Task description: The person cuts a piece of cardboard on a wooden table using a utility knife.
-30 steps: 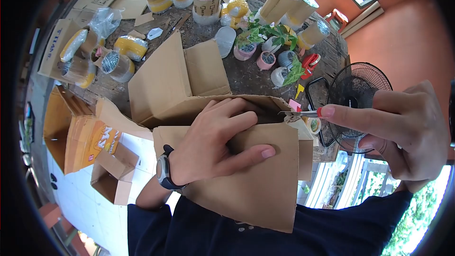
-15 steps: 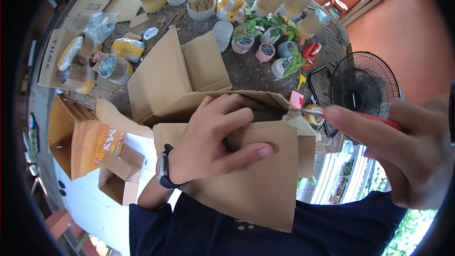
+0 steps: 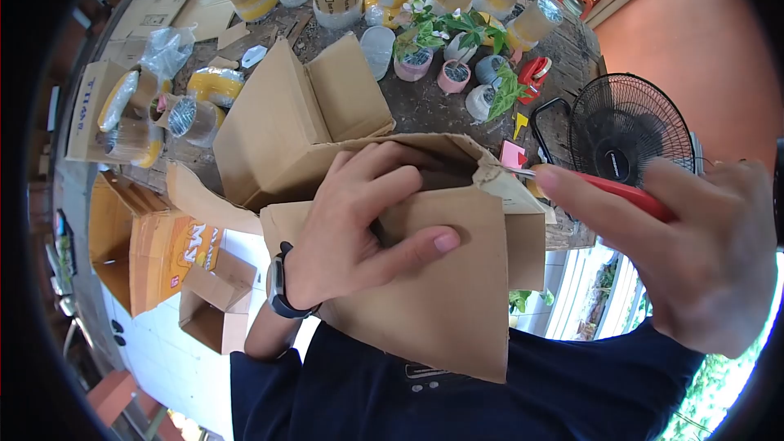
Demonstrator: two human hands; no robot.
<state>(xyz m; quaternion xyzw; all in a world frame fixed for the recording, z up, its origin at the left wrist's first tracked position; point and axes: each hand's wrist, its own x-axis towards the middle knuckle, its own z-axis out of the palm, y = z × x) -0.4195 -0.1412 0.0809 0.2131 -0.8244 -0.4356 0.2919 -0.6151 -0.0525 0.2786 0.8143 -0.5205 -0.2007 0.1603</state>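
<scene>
An open cardboard box (image 3: 425, 294) is tilted in front of my body, its flaps spread. My left hand (image 3: 359, 229), with a watch on the wrist, grips it: the fingers reach over the opening and the thumb presses on the near flap. Closed around a red-handled cutter knife (image 3: 612, 189), my right hand (image 3: 694, 237) has its index finger stretched along the tool. The thin metal blade meets the torn corner of the box, right of the opening. Part of the handle is hidden in the right hand.
Potted plants (image 3: 453, 73) and several wrapped cardboard tubes (image 3: 335, 0) stand across the wooden table (image 3: 294, 114). A black fan (image 3: 629, 131) is at the right. Smaller boxes, including an orange-printed carton (image 3: 175, 253), lie at lower left. A red tape dispenser (image 3: 535, 77) sits beyond the box.
My right hand has shifted slightly, showing more of the red handle, with the blade still at the box corner. My left hand keeps its hold; the view has shifted a little.
</scene>
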